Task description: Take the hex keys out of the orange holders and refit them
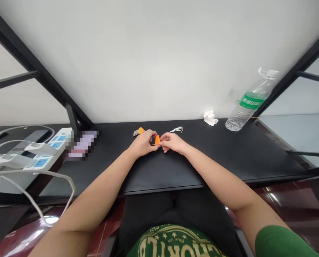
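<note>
Head view: my left hand (pixel 143 144) grips a small orange-and-black plastic holder (pixel 157 139) over the black tabletop (pixel 218 157), seemingly steadying it for my right hand (pixel 174 141), whose fingertips are at its orange end; whether they pinch anything, I cannot tell. Bent silver metal rods (pixel 177 129) lie just beyond, probably for easy reach.

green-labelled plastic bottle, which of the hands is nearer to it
Right. The right hand is to the left of the green-labelled plastic bottle; the left hand is farther left, beyond the right hand.
</note>
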The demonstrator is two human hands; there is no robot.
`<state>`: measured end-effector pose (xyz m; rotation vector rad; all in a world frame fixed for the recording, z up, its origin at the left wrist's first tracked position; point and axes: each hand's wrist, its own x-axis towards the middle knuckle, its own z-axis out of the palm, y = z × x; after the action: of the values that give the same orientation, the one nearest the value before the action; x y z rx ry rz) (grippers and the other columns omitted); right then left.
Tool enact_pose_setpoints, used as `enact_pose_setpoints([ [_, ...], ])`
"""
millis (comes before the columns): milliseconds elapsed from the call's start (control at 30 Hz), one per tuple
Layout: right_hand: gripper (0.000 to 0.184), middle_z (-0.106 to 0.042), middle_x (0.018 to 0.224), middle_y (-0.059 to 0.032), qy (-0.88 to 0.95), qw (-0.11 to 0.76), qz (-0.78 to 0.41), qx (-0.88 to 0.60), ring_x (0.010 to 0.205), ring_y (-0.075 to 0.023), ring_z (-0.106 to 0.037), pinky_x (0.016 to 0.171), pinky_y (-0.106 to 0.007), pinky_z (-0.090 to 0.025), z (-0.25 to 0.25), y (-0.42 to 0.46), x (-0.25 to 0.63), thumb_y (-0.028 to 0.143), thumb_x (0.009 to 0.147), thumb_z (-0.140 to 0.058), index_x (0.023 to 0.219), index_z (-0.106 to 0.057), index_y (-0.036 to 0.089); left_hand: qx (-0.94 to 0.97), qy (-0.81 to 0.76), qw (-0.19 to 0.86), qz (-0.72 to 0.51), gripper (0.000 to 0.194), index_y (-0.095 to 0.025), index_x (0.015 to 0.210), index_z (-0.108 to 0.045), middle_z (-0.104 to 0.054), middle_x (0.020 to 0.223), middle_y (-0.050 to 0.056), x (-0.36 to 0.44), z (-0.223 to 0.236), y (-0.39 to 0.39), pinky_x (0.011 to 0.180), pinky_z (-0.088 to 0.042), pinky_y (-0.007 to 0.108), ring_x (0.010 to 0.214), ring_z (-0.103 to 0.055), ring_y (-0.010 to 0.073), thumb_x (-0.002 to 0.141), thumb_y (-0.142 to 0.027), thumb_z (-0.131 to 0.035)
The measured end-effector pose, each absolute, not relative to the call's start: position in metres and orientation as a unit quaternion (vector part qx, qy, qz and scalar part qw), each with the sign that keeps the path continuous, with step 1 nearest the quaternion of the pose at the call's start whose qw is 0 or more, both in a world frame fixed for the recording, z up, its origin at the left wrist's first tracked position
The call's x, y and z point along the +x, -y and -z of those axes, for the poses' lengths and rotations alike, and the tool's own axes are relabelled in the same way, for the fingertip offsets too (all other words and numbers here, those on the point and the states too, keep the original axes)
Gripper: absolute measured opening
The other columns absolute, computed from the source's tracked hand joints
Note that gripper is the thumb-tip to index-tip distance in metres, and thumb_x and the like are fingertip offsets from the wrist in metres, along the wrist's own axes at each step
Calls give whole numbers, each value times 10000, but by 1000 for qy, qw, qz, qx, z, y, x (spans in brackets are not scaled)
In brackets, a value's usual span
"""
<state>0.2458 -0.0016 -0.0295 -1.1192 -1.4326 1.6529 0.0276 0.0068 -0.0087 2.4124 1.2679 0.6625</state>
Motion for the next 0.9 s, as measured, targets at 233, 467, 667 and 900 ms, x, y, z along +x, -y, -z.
enact_pose_setpoints([
  [233,98,-722,742,-27,574,329,-624,-416,608,-118,-645,569,-228,-575,37,0,251,178,863,-807,895,-717,151,857,-419,203,-221,450,-221,1244,-645,-673,1014,51,29,14,-6,786,-526,353,864,-642,215,863,-430,-763],
  [467,150,-745,946,-82,716,289,-320,-549,848,-199,-701,784,-314,-556,23,-17,281,311,1009,-698,966,-779,192,859,-427,174,-224,320,-232,1086,-708,-648,898,24,26,18,-9,746,-489,343,782,-588,201,855,-444,-774],
  [667,252,-679,1192,-109,737,143,-112,-651,992,-226,-675,826,-313,-489,25,-35,316,189,1036,-573,1100,-814,225,855,-445,182,-195,299,-239,995,-684,-626,821,4,18,17,-14,669,-416,331,726,-558,191,863,-496,-759],
  [900,56,-715,994,-101,740,67,-188,-642,804,-216,-634,645,-311,-415,18,-17,299,134,851,-730,851,-723,190,863,-438,167,-188,225,-237,932,-658,-592,779,-6,19,17,-14,646,-371,323,694,-547,181,856,-428,-748],
])
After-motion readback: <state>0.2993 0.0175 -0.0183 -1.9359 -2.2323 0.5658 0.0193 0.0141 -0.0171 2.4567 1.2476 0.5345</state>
